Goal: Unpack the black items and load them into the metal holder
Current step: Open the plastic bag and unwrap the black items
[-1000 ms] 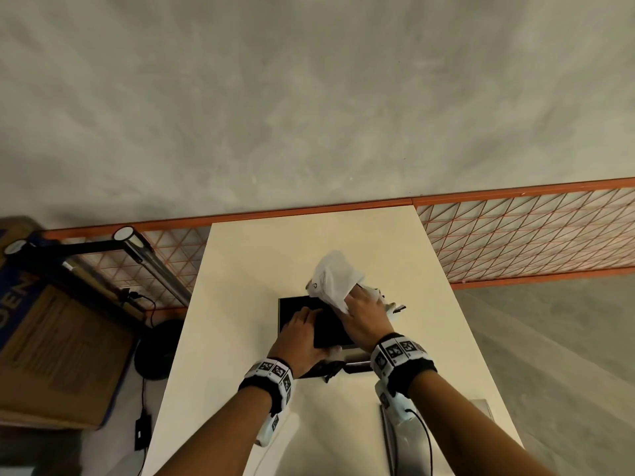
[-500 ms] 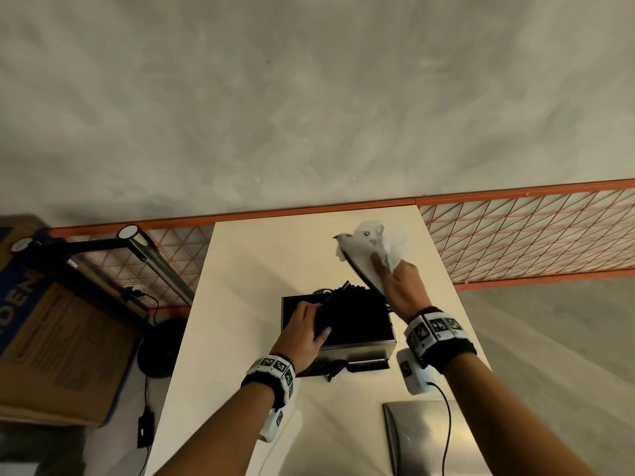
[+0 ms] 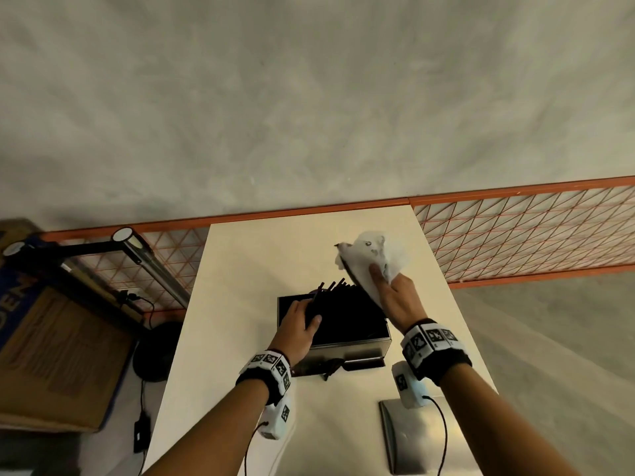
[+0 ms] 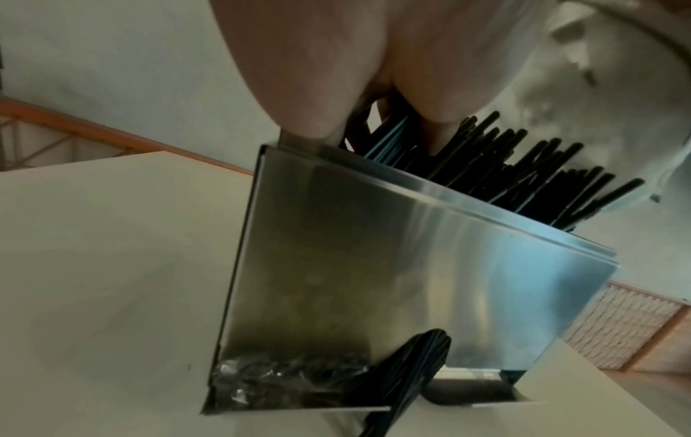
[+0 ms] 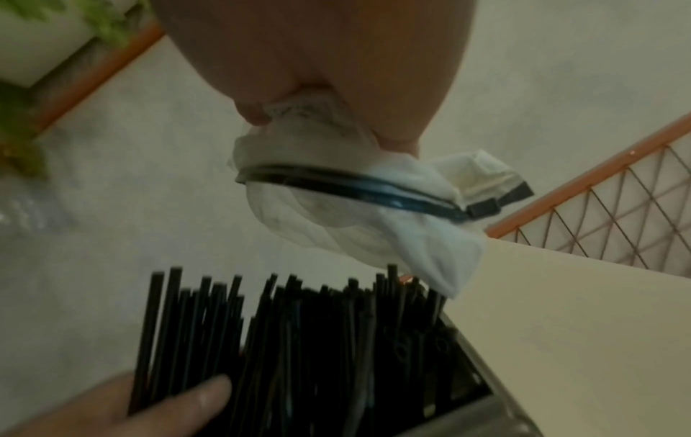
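Observation:
A square metal holder (image 3: 350, 352) stands in the middle of the cream table (image 3: 247, 269), packed with upright black straws (image 3: 347, 314). My left hand (image 3: 299, 324) grips the left part of the bundle, thumb in front and fingers behind. The left wrist view shows the holder's steel wall (image 4: 392, 260) and the straw tips (image 4: 523, 171) fanning out above the rim. My right hand (image 3: 395, 297) pinches a crumpled white wrapper (image 3: 374, 259) up behind the holder's right side. In the right wrist view a black tie (image 5: 355, 186) loops round the wrapper (image 5: 336, 236), clear of the straws (image 5: 299, 340).
A flat metal plate (image 3: 412, 438) lies near the table's front right. Orange mesh fencing (image 3: 515, 235) runs behind the table. A cardboard box (image 3: 51, 355) and a black stand (image 3: 137, 255) are on the floor at the left. A black piece (image 4: 411, 369) juts from the holder's base.
My right hand has lifted the white wrapper up and to the right, off the straws, which now fan out in the holder. My left hand has stayed on the bundle.

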`<state>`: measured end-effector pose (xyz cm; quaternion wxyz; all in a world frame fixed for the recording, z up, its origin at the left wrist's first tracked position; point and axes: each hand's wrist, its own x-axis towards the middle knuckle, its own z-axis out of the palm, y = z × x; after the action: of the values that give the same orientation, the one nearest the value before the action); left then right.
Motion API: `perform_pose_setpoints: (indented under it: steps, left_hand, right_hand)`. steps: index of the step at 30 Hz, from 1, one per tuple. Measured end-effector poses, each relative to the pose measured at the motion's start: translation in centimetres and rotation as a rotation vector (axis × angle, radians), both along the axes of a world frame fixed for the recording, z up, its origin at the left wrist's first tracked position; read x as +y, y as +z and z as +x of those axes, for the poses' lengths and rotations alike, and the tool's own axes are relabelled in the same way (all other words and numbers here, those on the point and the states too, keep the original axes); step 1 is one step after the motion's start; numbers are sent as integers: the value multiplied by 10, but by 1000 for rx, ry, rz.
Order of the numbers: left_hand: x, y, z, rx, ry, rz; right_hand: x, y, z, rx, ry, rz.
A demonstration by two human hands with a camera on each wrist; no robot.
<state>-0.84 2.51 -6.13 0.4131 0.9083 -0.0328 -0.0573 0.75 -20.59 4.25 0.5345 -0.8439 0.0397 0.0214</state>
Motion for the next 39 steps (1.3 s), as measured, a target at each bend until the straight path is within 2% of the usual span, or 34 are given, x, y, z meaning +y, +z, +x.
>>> perform_pose_setpoints:
  steps: [6, 10, 15, 18, 20, 26, 32, 36, 39]
  left_hand:
    - [0, -6, -10, -33, -59, 21]
    - [-5, -7, -13, -23, -143, 177]
    - [-10, -12, -3, 53, -90, 230]
    - [-9, -17, 7, 83, -65, 50]
    - [-6, -15, 12, 62, -60, -2]
    - [-15, -1, 17, 146, 24, -120]
    - [-8, 9, 7, 143, -12, -140]
    - [0, 9, 5, 80, -39, -128]
    - [1, 8, 3, 53, -52, -89]
  right_hand:
    - [27, -19, -10, 3, 212, -120]
    - [34, -26, -9, 9, 218, -146]
    - [38, -27, -6, 71, 252, -123]
    - [46, -20, -8, 79, 289, -64]
    - [53, -16, -11, 52, 311, -25]
    - [60, -12, -11, -14, 309, 40]
    - [58, -6, -7, -24, 315, -70]
    - [46, 6, 3, -3, 189, -63]
    - [41, 17, 9, -58, 155, -93]
